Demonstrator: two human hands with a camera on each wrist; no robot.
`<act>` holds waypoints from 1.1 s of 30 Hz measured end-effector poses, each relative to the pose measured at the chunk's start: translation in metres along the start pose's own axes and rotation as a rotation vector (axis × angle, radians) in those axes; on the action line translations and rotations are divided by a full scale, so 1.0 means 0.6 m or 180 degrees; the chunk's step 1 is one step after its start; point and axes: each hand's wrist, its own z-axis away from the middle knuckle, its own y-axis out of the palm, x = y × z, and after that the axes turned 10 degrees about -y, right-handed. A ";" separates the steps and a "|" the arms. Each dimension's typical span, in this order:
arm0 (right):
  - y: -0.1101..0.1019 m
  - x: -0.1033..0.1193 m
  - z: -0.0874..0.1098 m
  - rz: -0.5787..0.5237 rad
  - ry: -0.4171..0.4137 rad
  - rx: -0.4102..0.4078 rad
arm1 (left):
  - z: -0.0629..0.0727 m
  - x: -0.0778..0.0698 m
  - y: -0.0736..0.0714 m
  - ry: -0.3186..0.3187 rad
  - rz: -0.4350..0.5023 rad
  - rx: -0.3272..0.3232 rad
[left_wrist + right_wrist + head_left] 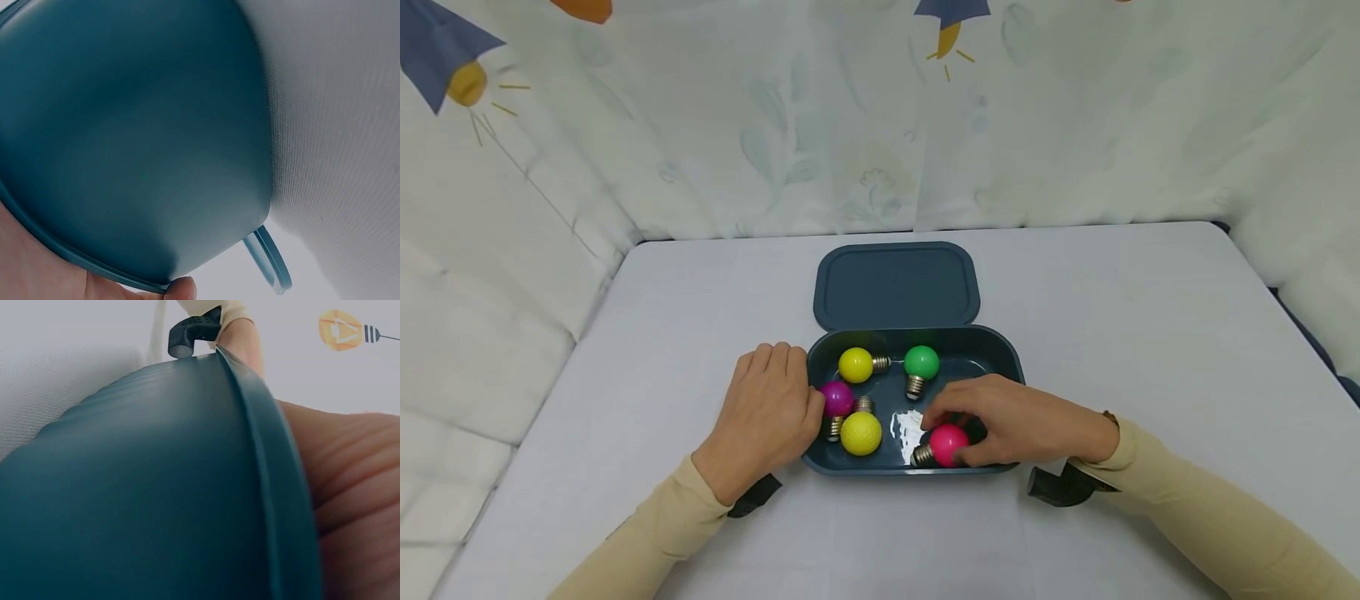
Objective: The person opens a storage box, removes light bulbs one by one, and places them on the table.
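A dark blue-green box [992, 350] holds several coloured light bulbs with metal screw bases. My left hand [767, 417] grips the box's left rim; in the left wrist view a fingertip [180, 289] curls onto the outer wall. Reaching over the right side into the box, my right hand [1000, 417] has its thumb and fingers around a pink bulb [949, 443], base pointing left. Left of it lie a smooth yellow bulb [855, 365], a green bulb [921, 362], a purple bulb [837, 398] and a textured yellow bulb [861, 433]. The right wrist view shows mostly the box's outer wall [144, 487].
Behind the box, a matching flat lid [897, 286] lies on the white table [1120, 317]. A printed curtain [865, 117] hangs beyond the table's far edge. Black wrist devices [1067, 486] sit under both forearms.
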 end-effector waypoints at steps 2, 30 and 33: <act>0.000 0.000 0.000 -0.0016 -0.0003 0.0002 | 0.000 0.000 0.000 0.0009 0.0004 -0.0015; 0.004 0.000 0.001 -0.0047 0.0022 -0.0213 | 0.000 0.000 -0.001 -0.0031 0.0026 0.0056; 0.005 0.000 0.001 -0.0088 -0.0031 -0.0274 | 0.001 0.000 0.000 -0.0032 0.0033 0.0043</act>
